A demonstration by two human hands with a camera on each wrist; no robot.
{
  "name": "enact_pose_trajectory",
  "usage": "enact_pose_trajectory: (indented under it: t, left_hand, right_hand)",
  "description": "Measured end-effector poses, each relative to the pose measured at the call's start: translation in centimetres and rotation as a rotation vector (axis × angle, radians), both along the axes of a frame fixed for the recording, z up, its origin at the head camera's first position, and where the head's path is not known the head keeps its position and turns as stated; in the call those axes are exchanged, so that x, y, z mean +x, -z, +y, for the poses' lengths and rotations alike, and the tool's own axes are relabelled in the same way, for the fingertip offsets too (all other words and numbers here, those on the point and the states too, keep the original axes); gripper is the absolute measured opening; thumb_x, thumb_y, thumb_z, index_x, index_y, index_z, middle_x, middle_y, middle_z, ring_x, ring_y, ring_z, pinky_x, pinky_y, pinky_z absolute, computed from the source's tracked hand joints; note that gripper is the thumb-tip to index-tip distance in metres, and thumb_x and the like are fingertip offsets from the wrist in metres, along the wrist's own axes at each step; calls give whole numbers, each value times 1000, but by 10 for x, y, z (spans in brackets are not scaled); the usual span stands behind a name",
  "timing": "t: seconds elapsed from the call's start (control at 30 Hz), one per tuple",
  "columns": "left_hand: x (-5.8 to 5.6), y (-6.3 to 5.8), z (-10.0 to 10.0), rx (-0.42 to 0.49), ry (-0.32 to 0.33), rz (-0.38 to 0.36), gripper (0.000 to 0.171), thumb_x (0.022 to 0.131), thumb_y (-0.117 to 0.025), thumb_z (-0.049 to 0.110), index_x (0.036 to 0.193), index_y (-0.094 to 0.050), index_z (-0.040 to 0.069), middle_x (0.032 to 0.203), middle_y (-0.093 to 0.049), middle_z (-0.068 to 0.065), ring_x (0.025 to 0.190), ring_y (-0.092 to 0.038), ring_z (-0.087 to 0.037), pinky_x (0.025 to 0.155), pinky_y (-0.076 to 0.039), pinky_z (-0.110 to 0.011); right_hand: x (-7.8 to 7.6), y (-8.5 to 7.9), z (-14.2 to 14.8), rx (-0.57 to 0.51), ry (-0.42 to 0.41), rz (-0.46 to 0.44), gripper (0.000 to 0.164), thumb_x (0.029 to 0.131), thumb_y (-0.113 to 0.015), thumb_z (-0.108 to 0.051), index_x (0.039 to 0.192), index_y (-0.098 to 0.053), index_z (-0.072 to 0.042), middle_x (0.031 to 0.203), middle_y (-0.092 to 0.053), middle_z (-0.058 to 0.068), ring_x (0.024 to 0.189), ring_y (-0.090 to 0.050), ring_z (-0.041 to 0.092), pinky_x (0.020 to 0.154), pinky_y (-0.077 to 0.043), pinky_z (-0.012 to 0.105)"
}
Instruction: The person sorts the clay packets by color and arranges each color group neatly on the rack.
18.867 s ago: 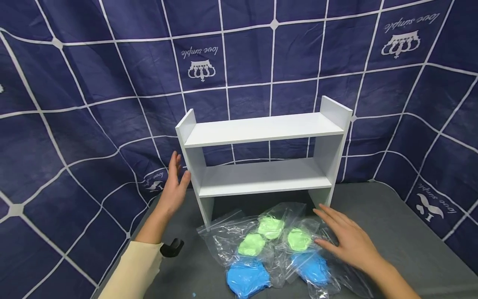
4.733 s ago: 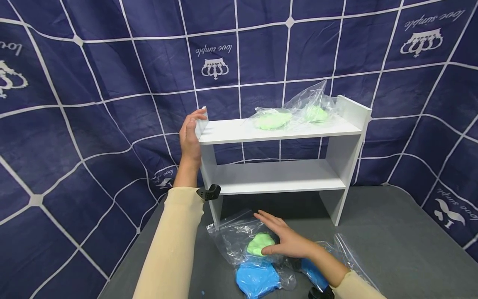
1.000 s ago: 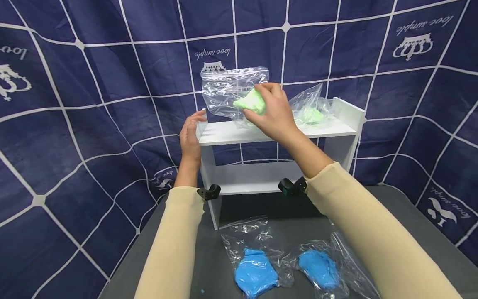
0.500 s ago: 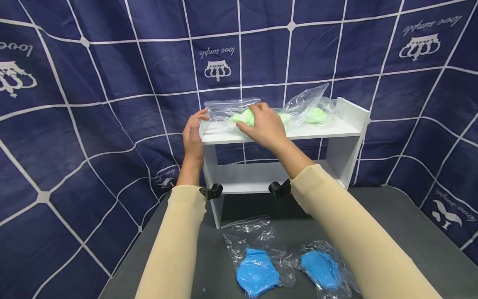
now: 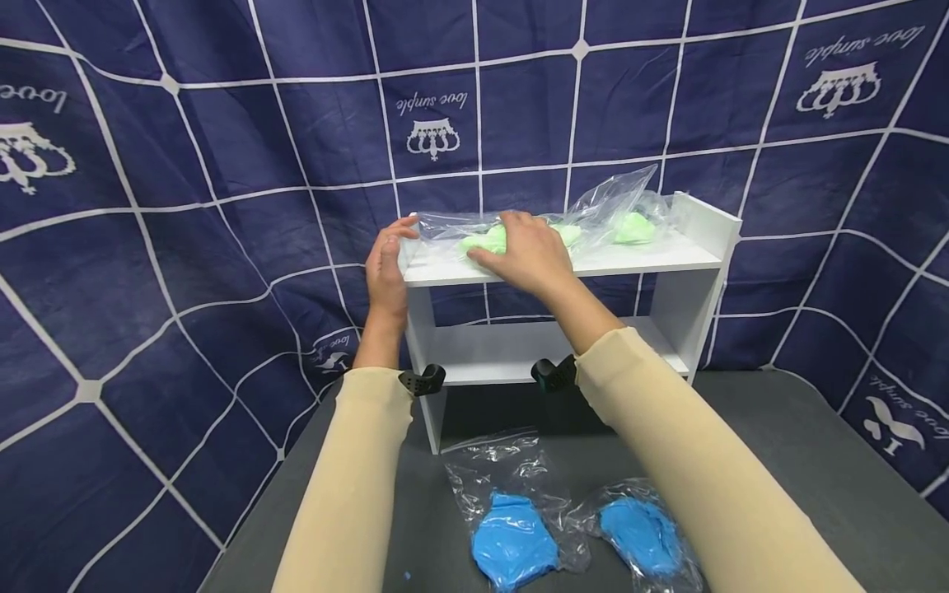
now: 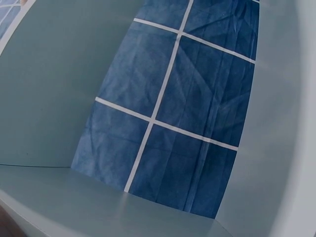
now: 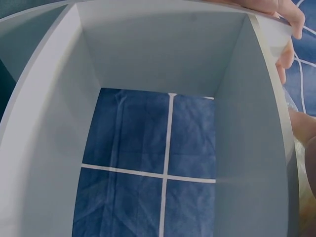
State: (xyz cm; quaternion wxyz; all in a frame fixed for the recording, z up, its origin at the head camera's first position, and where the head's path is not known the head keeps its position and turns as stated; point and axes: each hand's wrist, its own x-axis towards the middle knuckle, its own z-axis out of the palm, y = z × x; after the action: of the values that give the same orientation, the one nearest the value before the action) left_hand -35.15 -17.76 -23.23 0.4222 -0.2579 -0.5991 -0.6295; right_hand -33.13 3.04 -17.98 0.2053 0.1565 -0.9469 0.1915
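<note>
A small white shelf unit (image 5: pixel 652 257) stands on the dark grey table. At its upper left side panel, my left hand (image 5: pixel 385 272) grips the edge, fingertips over the top; in the right wrist view these fingers (image 7: pixel 291 17) wrap the panel. My right hand (image 5: pixel 530 254) holds a clear zip bag with a light-green lump (image 5: pixel 474 242) down on the top board, left of centre. Partly behind that hand lies another bag with a light-green lump (image 5: pixel 569 234). A third such bag (image 5: pixel 633 228) sits near the right side panel, its plastic sticking up.
On the table in front lie two clear zip bags with blue lumps, one left (image 5: pixel 514 539) and one right (image 5: pixel 641 534). The middle board (image 5: pixel 489 350) of the shelf is below my right forearm. A blue checked curtain (image 5: pixel 245 165) hangs behind and around the sides.
Earlier all the bags lay on the table; the green ones are now on the top board. In the last second my right hand lowered the third green bag onto it. My left hand stays put.
</note>
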Motion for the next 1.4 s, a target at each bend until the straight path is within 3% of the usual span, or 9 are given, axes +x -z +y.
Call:
enact_pose_trajectory:
  t: [0.17, 0.37, 0.5, 0.77, 1.1, 1.23, 1.4]
  left_hand:
    - [2, -1, 0, 6, -11, -4, 28, 95, -38, 25, 91, -66, 18, 131, -63, -22, 132, -55, -22, 116, -33, -29]
    - [1, 0, -1, 1, -9, 2, 28, 95, -41, 30, 90, -66, 18, 131, -63, -24, 132, -54, -24, 116, -32, -30]
    - [0, 0, 0, 1, -14, 15, 29, 95, -41, 33, 90, -66, 17, 130, -63, -24, 132, -55, -25, 116, -33, -30]
    - [-1, 0, -1, 10, -3, 24, 29, 95, -42, 33, 90, -66, 18, 130, -63, -24, 132, -55, -26, 116, -32, -30]
    - [-1, 1, -2, -7, -19, 12, 30, 96, -43, 41, 91, -66, 21, 131, -64, -22, 133, -54, -24, 118, -30, -31]
    - [-1, 1, -2, -13, -18, 16, 34, 96, -45, 47, 91, -66, 21, 131, -63, -23, 134, -53, -25, 118, -29, -32]
    - [-2, 2, -1, -6, -6, 21, 38, 95, -45, 45, 92, -66, 14, 130, -63, -23, 134, -53, -26, 118, -30, -31]
  right_hand:
    - [1, 1, 0, -38, -16, 28, 89, 88, -56, -68, 154, -36, -11, 158, -40, 11, 144, -38, 34, 116, -36, 49]
    - [4, 6, 2, -129, -37, 187, 76, 90, -59, -59, 149, -45, -13, 155, -45, 6, 144, -39, 28, 116, -37, 43]
    - [9, 12, 6, -202, -101, 283, 64, 91, -61, -51, 143, -52, -14, 150, -51, 6, 139, -45, 28, 113, -40, 43]
    - [27, 40, 22, -320, -292, 439, 51, 91, -63, -32, 136, -58, -8, 144, -57, 9, 133, -50, 31, 112, -40, 45]
    - [50, 73, 56, -362, -400, 559, 49, 90, -63, -20, 137, -57, -8, 148, -53, 9, 134, -47, 31, 107, -41, 50]
    - [56, 74, 76, -323, -393, 686, 50, 88, -62, -19, 135, -58, -5, 147, -53, 13, 135, -48, 34, 111, -39, 49]
    - [59, 62, 107, -338, -300, 818, 54, 85, -56, -26, 133, -59, -4, 147, -53, 15, 137, -46, 35, 115, -33, 46]
